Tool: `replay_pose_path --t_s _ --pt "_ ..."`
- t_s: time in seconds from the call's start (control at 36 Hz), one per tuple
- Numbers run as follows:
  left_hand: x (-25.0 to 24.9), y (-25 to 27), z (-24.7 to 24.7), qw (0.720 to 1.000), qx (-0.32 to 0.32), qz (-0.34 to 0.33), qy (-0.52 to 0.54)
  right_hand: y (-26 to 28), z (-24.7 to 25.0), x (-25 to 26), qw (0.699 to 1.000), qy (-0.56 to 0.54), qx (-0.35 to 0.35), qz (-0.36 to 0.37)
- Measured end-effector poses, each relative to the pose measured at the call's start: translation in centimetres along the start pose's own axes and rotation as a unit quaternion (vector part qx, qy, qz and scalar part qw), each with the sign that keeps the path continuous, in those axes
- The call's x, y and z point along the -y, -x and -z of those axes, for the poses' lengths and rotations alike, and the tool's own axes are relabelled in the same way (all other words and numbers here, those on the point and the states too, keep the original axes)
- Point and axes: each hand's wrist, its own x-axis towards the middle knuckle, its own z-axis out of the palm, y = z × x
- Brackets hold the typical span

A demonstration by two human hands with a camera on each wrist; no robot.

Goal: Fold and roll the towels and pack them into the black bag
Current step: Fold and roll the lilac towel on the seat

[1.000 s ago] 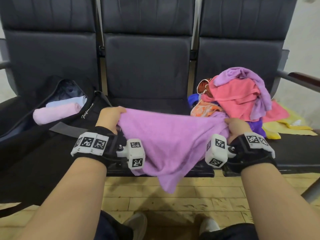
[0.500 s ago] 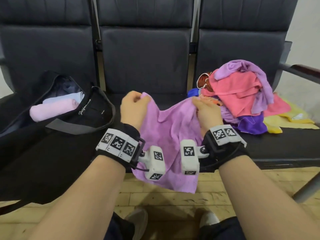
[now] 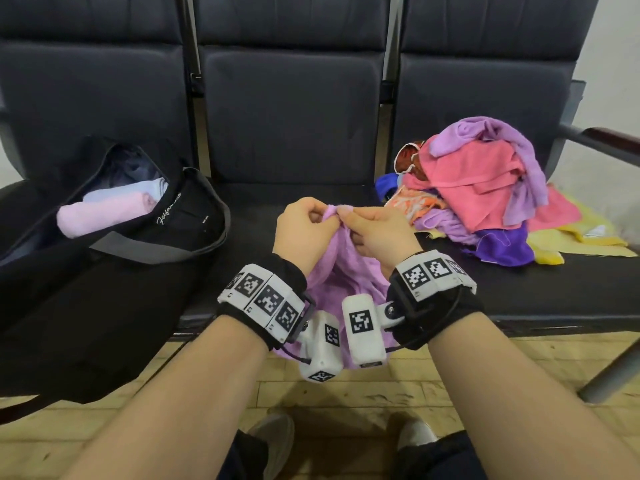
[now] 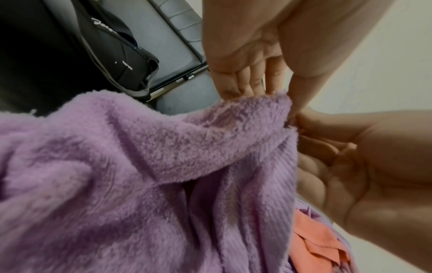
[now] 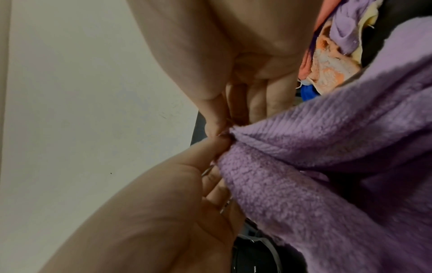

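Head view: left hand (image 3: pixel 304 226) and right hand (image 3: pixel 375 232) meet over the middle black padded seat (image 3: pixel 256 216), each grip pinching the fluffy lilac towel (image 3: pixel 349 282), which hangs between the wrists. The open black fabric bag (image 3: pixel 149 244) lies left.

Left wrist view: fingertips (image 4: pixel 236 88) hold the towel's edge.

Right wrist view: thumb and fingers clamp a corner.

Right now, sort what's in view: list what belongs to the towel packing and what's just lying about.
Belongs:
left hand and right hand, pinching the lilac towel
black bag
rolled pink towel
towel pile

Just there:
dark seats
wooden floor
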Motion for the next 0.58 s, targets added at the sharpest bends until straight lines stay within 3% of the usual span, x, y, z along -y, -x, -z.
replay_pose_path --t_s 0.33,0.58 --pt "-0.3 0.4 -0.1 0.999 -0.019 -0.036 -0.037 -0.4 0.2 -0.3 1.000 0.025 0.009 0.012" --pt "-1.0 1.2 -0.6 0.997 0.066 -0.047 -0.015 -0.5 0.8 -0.2 0.999 -0.037 -0.010 -0.007"
